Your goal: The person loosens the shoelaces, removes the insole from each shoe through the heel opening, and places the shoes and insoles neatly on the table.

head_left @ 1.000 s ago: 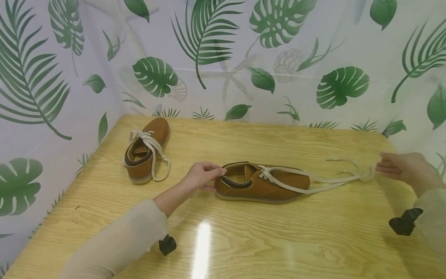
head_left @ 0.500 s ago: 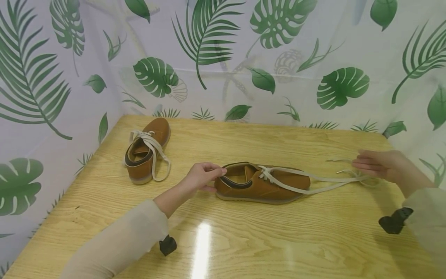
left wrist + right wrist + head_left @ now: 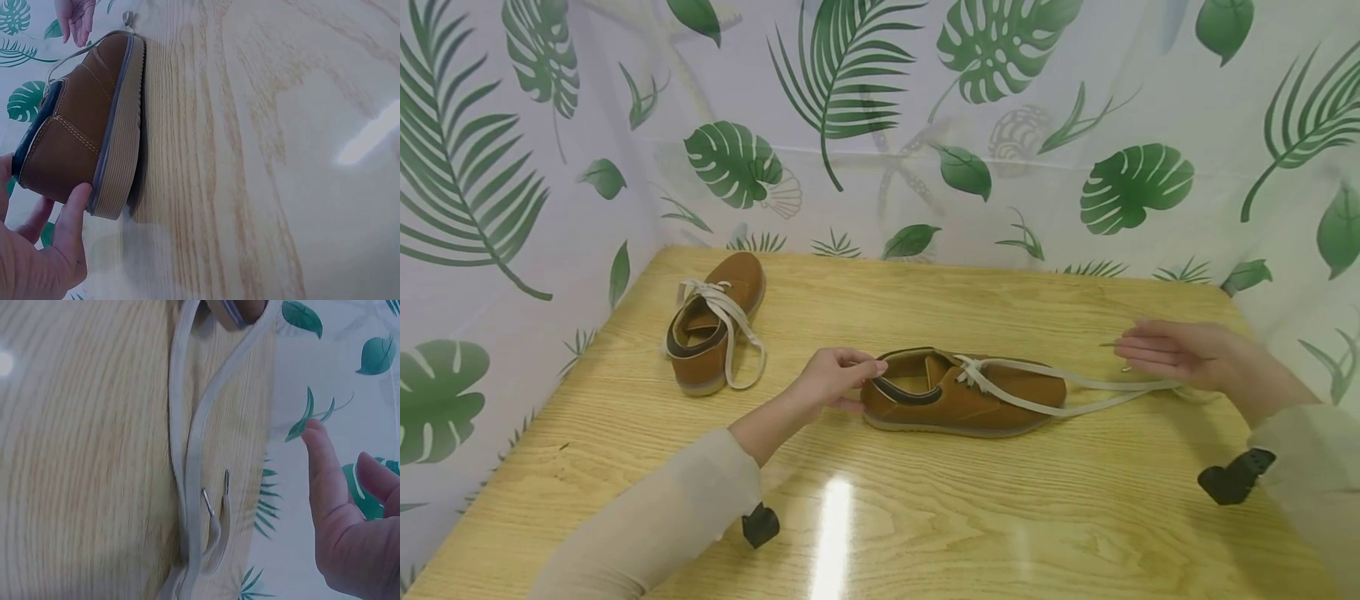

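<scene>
A brown lace-up shoe [image 3: 1000, 400] lies on the table with its toe to the right. My left hand [image 3: 835, 377] holds it by the heel, thumb at the collar. In the left wrist view, fingers [image 3: 76, 203] press against the back of the heel, just above the ribbed sole. Two long cream laces [image 3: 1105, 408] stretch from the shoe's eyelets past the toe. My right hand [image 3: 1183, 354] hovers over their far ends with straight fingers and holds nothing. In the right wrist view, two lace tips [image 3: 209, 503] show on the wood beside that hand.
A matching brown shoe [image 3: 700, 367] with loose laces stands at the back left of the wooden table [image 3: 940, 517]. Behind the table hangs a white leaf-print cloth [image 3: 1015, 225]. Black wrist mounts [image 3: 762, 525] hang below both sleeves.
My right hand has moved left, from beyond the lace ends to over them. The left hand and the shoe have stayed in place.
</scene>
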Tool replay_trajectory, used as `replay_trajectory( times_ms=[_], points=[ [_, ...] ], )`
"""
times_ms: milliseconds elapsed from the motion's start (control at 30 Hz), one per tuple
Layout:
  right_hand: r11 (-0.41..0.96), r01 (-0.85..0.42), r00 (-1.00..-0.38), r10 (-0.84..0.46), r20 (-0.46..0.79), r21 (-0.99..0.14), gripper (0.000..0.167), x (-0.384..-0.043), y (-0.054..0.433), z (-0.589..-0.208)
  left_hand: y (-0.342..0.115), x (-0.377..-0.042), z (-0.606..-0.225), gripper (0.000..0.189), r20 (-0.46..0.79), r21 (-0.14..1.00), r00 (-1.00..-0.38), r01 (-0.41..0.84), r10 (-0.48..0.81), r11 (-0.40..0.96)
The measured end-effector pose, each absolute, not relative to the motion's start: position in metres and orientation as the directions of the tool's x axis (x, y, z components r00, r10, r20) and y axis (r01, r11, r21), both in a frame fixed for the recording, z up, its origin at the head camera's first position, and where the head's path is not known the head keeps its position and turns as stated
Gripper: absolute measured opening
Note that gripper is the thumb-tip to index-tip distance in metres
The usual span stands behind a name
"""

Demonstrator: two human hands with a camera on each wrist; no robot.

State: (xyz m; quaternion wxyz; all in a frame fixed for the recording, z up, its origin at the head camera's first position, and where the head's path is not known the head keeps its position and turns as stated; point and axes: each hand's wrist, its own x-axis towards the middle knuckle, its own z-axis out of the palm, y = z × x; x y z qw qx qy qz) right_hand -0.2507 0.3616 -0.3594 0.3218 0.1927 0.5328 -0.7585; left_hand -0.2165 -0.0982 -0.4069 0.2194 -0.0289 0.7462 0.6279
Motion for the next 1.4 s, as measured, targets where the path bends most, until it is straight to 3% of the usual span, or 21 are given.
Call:
replay_trajectory(
  times_ms=[567, 833, 1000, 1400],
  points=[
    [-0.028, 0.661, -0.703, -0.373, -0.605, -0.750, 0.025, -0.234, 0.293, -0.353, -0.097, -0.201, -0.377, 0.038, -0.411, 0.893, -0.889, -0.347, 0.203, 0.288],
    [0.015, 0.659, -0.687, -0.394, -0.610, -0.752, 0.022, -0.229, 0.269, -0.356, -0.099, -0.214, -0.402, 0.042, -0.418, 0.899, -0.883, -0.370, 0.213, 0.233],
    [0.057, 0.637, -0.681, -0.427, -0.596, -0.769, 0.021, -0.228, 0.253, -0.359, -0.098, -0.213, -0.398, 0.040, -0.453, 0.889, -0.866, -0.420, 0.211, 0.182],
    [0.117, 0.589, -0.700, -0.420, -0.577, -0.800, 0.016, -0.230, 0.227, -0.361, -0.098, -0.211, -0.397, 0.040, -0.448, 0.890, -0.865, -0.411, 0.225, 0.196]
  ],
)
